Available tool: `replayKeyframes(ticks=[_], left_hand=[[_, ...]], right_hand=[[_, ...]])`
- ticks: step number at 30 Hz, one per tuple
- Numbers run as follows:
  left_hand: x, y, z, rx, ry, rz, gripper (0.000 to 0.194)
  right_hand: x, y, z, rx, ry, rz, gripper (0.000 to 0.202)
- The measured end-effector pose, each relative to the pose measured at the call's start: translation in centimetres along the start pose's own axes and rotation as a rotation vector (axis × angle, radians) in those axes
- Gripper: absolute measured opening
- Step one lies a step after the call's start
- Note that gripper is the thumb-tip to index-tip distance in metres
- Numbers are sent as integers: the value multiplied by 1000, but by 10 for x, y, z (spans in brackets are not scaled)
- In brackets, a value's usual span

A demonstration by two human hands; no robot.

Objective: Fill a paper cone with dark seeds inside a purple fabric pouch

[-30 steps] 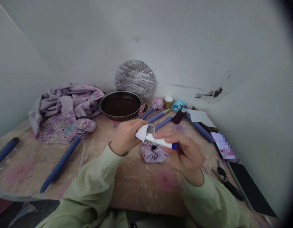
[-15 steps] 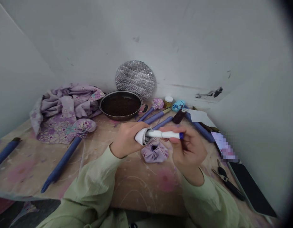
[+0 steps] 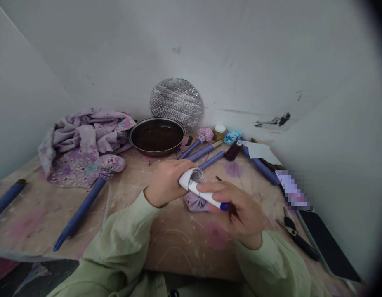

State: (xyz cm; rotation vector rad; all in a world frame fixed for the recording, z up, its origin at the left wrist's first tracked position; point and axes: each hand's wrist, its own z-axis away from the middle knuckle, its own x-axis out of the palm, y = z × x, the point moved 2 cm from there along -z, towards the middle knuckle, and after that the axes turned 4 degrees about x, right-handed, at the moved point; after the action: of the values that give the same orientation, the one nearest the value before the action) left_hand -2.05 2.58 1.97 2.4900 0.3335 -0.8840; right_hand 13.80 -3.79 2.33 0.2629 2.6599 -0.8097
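Near the middle of the table, my left hand [image 3: 166, 181] is closed round a rolled piece of white paper [image 3: 186, 178] with a grey, printed-looking inside. My right hand [image 3: 240, 210] pinches a white marker [image 3: 209, 196] with a blue end. The marker's far end rests at the paper roll's opening and tilts down to the right. Beneath the hands lies a gathered purple floral fabric piece [image 3: 196, 203], partly covered by the marker and fingers.
Purple floral cloth [image 3: 82, 144] lies left of a dark pan [image 3: 156, 138]. Blue-wrapped sticks [image 3: 82, 210] lie around the table. Behind are a jar [image 3: 219, 132] and thread spool [image 3: 234, 151]. Pliers [image 3: 298, 237] and a phone [image 3: 328, 245] sit at right.
My right hand has moved down and slightly left, and the marker's blue end has dropped, so it slants more. The paper roll in my left hand has turned slightly.
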Motion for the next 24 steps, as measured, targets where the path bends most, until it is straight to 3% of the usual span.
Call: replayKeyframes(ticks=[4,8,10,14,17,21,24], left_hand=[[-2,4,0,54,75,-2,11],[0,1,-1,62,79,28,12],[0,-2,-1,61,88,57,13],[-4,-6,-3,19,105,80,16],[-10,-5,-3,-2,186,88,14],[-15,0,-1,75,316,146,12],[-17,2,3,116,380,143,12]], right_hand=[[-3,8,2,120,252,7,27],[-1,4,0,68,238,7,23],[-4,-2,-3,46,317,47,20],[-23,-11,-13,59,713,99,15],[-41,-10,-20,57,966,35,10],[-55,22,-19,132,963,-64,13],[-47,71,-11,310,718,34,12]])
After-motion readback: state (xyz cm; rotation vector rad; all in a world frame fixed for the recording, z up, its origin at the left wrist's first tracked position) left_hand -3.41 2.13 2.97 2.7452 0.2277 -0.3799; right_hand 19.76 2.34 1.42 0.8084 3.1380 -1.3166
